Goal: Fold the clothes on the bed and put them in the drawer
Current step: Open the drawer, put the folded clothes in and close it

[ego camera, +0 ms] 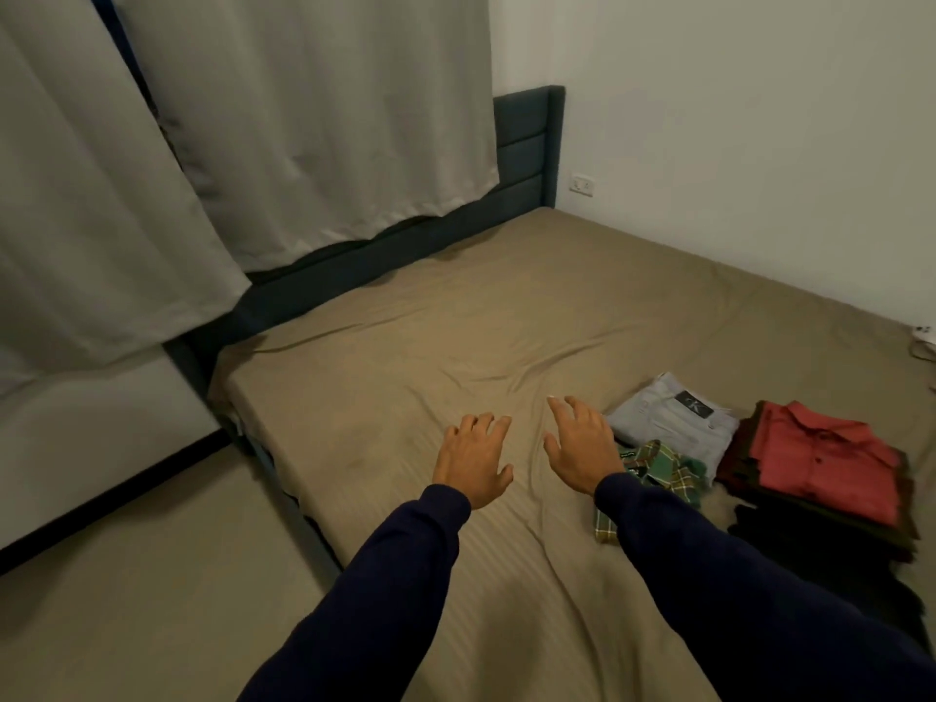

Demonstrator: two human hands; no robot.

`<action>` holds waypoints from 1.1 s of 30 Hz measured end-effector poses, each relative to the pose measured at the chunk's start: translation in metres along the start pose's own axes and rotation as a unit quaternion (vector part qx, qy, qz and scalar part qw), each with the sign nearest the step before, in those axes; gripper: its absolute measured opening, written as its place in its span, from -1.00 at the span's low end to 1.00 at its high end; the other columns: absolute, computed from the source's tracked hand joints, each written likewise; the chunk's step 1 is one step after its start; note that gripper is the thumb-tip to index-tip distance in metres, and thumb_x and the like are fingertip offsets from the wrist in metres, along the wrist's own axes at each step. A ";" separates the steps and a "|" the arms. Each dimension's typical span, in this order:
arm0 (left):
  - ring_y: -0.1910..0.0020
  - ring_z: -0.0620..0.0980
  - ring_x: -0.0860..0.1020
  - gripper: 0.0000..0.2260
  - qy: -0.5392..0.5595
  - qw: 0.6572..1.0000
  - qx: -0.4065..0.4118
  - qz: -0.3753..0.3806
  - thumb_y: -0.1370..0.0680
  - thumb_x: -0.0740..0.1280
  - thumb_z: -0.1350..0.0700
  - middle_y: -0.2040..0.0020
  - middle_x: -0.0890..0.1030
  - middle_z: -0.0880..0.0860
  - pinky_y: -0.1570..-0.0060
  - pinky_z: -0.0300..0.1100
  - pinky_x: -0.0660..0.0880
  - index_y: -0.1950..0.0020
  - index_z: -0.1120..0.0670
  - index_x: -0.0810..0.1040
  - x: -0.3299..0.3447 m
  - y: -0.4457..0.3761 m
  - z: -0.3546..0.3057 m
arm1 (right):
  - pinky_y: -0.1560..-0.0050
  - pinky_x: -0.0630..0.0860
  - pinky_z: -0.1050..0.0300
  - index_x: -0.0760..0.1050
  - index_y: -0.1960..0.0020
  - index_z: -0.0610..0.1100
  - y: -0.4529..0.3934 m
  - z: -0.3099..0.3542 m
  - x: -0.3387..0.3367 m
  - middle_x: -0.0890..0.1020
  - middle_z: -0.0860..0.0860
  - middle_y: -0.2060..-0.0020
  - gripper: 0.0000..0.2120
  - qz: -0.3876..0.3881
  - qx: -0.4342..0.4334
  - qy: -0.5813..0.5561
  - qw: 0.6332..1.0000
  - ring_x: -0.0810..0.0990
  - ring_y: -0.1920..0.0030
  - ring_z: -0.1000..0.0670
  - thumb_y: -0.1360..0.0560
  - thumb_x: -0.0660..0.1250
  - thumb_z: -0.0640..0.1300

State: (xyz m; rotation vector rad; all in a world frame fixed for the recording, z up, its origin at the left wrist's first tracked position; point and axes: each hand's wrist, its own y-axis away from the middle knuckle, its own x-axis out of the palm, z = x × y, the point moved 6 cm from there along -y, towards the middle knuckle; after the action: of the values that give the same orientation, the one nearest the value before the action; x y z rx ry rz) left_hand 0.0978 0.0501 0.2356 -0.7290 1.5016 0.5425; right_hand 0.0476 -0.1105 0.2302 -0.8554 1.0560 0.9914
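Both hands hang empty, the left hand (473,461) and right hand (582,445) each with a loose, spread grip over the bare bed (405,357). Folded clothes sit just right: green plaid shirt (658,466), grey trousers (668,415), red shirt (825,458). I'd gather one squared stack from underneath for the drawer, which isn't visible.

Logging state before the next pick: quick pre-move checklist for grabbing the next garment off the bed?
1. Left hand empty, fingers spread: ok.
2. Right hand empty, open over the sheet: ok.
3. Bare bed area ahead free for folding: ok.
4. Green plaid shirt beside the right hand within reach, partly hidden by the sleeve: ok.
5. Grey trousers and red polo stack already folded: ok; the dark clothes in front of the stack: cannot tell.
6. Drawer in view and open: cannot tell, not in frame.
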 end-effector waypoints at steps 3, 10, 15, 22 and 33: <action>-0.32 0.09 0.42 -0.38 -0.017 1.000 0.000 -0.003 -0.55 0.29 -0.18 -0.39 0.43 0.05 -0.21 0.05 0.42 -0.53 0.03 0.25 -0.013 0.015 -0.008 | -0.44 0.28 -0.13 0.23 -0.56 -0.15 0.012 0.003 -0.008 0.35 -0.21 -0.47 -0.44 -0.002 -0.017 0.005 1.000 0.36 -0.43 -0.23 -0.62 0.21 0.03; -0.32 0.12 0.41 -0.38 -0.045 0.997 -0.062 0.012 -0.51 0.32 -0.19 -0.40 0.43 0.06 -0.20 0.07 0.41 -0.50 0.03 0.28 -0.034 0.119 0.010 | -0.47 0.25 -0.13 0.22 -0.55 -0.09 0.067 0.059 -0.005 0.31 -0.17 -0.50 -0.45 0.025 -0.079 -0.007 0.997 0.32 -0.46 -0.21 -0.63 0.20 0.08; -0.37 0.14 0.38 -0.34 -0.062 0.987 -0.146 0.007 -0.52 0.32 -0.18 -0.43 0.40 0.07 -0.27 0.10 0.39 -0.54 0.04 0.23 -0.063 0.197 0.053 | -0.47 0.24 -0.09 0.22 -0.56 -0.10 0.096 0.142 0.001 0.32 -0.16 -0.50 -0.45 0.039 -0.173 -0.019 0.984 0.31 -0.47 -0.19 -0.64 0.20 0.07; -0.41 0.13 0.35 -0.34 -0.073 0.950 -0.303 0.014 -0.54 0.31 -0.17 -0.46 0.37 0.09 -0.34 0.11 0.35 -0.55 0.05 0.20 -0.098 0.341 0.142 | -0.45 0.25 -0.08 0.24 -0.54 -0.09 0.147 0.306 0.031 0.33 -0.16 -0.49 -0.46 0.094 -0.340 -0.034 0.935 0.32 -0.46 -0.19 -0.62 0.23 0.05; -0.38 0.15 0.35 -0.32 -0.080 0.837 -0.540 0.026 -0.53 0.31 -0.19 -0.47 0.34 0.09 -0.33 0.11 0.34 -0.55 0.04 0.18 -0.116 0.578 0.250 | -0.53 0.16 -0.06 0.17 -0.58 -0.04 0.268 0.568 0.090 0.26 -0.09 -0.55 -0.42 0.168 -0.559 -0.040 0.811 0.23 -0.54 -0.12 -0.63 0.25 0.07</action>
State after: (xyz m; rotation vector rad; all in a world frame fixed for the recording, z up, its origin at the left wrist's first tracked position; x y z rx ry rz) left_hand -0.1509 0.6390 0.2775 -1.4521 0.9581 1.5037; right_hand -0.0237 0.5187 0.2753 -1.5688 0.4600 2.0042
